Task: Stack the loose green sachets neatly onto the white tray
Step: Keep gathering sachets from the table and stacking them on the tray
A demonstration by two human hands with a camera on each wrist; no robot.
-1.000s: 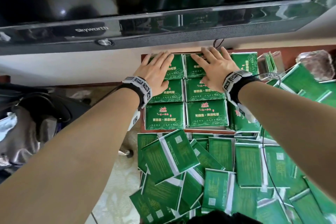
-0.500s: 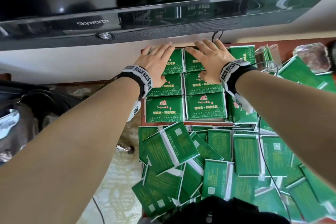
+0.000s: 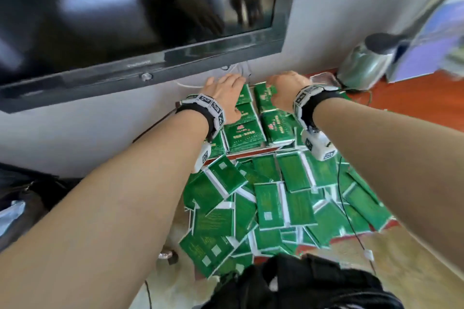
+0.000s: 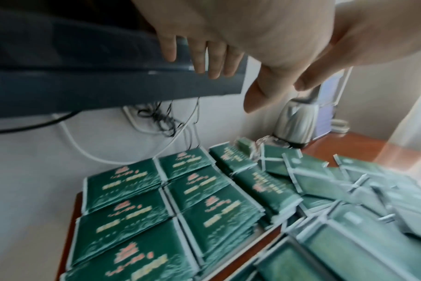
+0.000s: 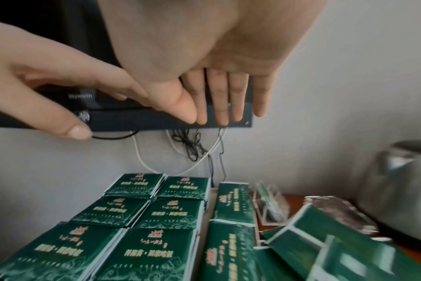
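Head view shows us both of our hands raised just above the neat stacks of green sachets (image 3: 244, 130) at the far end of the table, close under the television (image 3: 140, 20). Our left hand (image 3: 224, 94) has its fingers straight and relaxed, holding nothing, and the left wrist view confirms clear air between it and the stacks below. Our right hand (image 3: 285, 89) is likewise spread loosely, fingers together and empty, as the right wrist view shows (image 5: 204, 76). The stacked sachets (image 5: 156, 209) lie flat, printed faces up, in two columns of three with a third column (image 5: 233, 201) just beside them on the right; each packet's long axis runs across the table, its red and gold lettering reading upright toward us. They are dark green with pale wave patterns along the near edge and silvery crimped ends. We cannot make out the white tray beneath them. Nearer to us the loose sachets (image 3: 276, 195) lie heaped, overlapping at all angles, mostly backs up with white strips and small square labels. The far edge of the stacks sits near the wall and its dangling cables (image 5: 192, 146); a metal kettle (image 3: 364, 68) stands to the right on the bare red-brown table (image 3: 414, 100).
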